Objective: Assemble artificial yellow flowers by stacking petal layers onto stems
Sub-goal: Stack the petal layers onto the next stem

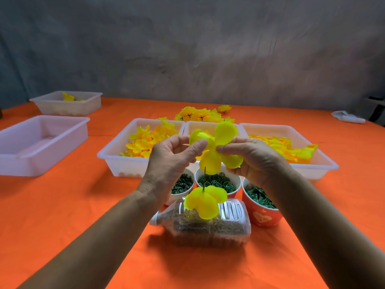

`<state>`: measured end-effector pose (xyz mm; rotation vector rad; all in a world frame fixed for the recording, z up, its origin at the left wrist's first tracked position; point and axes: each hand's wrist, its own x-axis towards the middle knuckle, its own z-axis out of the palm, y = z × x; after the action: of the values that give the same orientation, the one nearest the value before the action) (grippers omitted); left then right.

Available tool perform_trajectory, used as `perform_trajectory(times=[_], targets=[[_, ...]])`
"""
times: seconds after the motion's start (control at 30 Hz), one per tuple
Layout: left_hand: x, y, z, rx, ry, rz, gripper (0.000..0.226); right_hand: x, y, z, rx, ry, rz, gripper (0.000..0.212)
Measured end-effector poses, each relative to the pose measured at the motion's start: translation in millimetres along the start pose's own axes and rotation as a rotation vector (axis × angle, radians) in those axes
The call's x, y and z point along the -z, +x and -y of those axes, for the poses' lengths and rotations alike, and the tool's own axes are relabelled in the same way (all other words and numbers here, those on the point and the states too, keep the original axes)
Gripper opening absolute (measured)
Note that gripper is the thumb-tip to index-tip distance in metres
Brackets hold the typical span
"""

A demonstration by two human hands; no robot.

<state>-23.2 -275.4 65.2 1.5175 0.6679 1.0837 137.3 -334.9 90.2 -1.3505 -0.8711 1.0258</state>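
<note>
Orange cloth over the tabletop [62, 205], grey mottled backdrop [187, 49] behind. Lying on its side nearest the camera, a clear plastic bottle [208, 228] partly filled with dark grainy matter, white cap to the left. Rising from the bottle, a thin dark stem [204, 178] with one yellow petal layer [205, 201] already threaded low on it.

Above the bottle, held over the stem's tip, a second yellow petal layer [216, 149] of four rounded lobes. Pinched at its left lobe between thumb and fingers of the left hand [166, 161]; pinched at its centre and lower right lobe by the right hand [256, 157], fingers curled round the lobe. Lowest lobe just at the top of the stem.

Just behind the bottle, three cups: left cup [181, 185] and middle cup [218, 182] white, right cup [260, 207] red, all holding small green parts. Behind the cups, three white trays side by side, left tray [116, 155] and right tray [312, 163] with yellow petals, middle tray [200, 126] mostly hidden by the hands. Beyond these trays, a heap of finished yellow flowers [200, 114]. Far left of the bottle, two more white trays [41, 142], the rear one [66, 103] with a little yellow inside.
</note>
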Motion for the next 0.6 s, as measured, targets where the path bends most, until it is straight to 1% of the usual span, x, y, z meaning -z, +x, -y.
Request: perform_trajectory(times=[0.07,0.17,0.23,0.37,0.43,0.5,0.53,0.6], targets=[[-2.3,1.5,-4.2,0.006,-0.017,-0.021,0.056,1.3,-2.0,4.4,0.022,0.01,-0.029,0.022],[-3.0,1.8,-10.8,-0.018,-0.03,-0.015,0.042,3.2,-6.5,9.0,0.052,0.047,-0.045,0.024],[-1.7,1.7,-14.1,-0.021,-0.035,-0.004,0.042,1.3,-11.4,11.1,0.061,0.074,-0.03,0.03],[0.8,0.1,-17.7,0.01,-0.06,0.05,0.039,-10.6,-20.7,8.6,0.045,0.096,0.058,0.043],[1.5,-1.4,-16.7,0.032,-0.094,0.094,0.039,-15.8,-22.9,5.5,0.033,0.113,0.079,0.043],[3.1,-1.8,-14.7,0.074,-0.122,0.122,0.036,-18.8,-24.0,3.5,0.014,0.117,0.093,0.036],[4.5,-1.7,-13.8,0.098,-0.129,0.128,0.035,-19.7,-24.3,2.7,0.001,0.119,0.097,0.038],[7.3,-1.0,-12.2,0.145,-0.133,0.127,0.036,-20.5,-24.0,0.9,-0.032,0.119,0.092,0.052]])
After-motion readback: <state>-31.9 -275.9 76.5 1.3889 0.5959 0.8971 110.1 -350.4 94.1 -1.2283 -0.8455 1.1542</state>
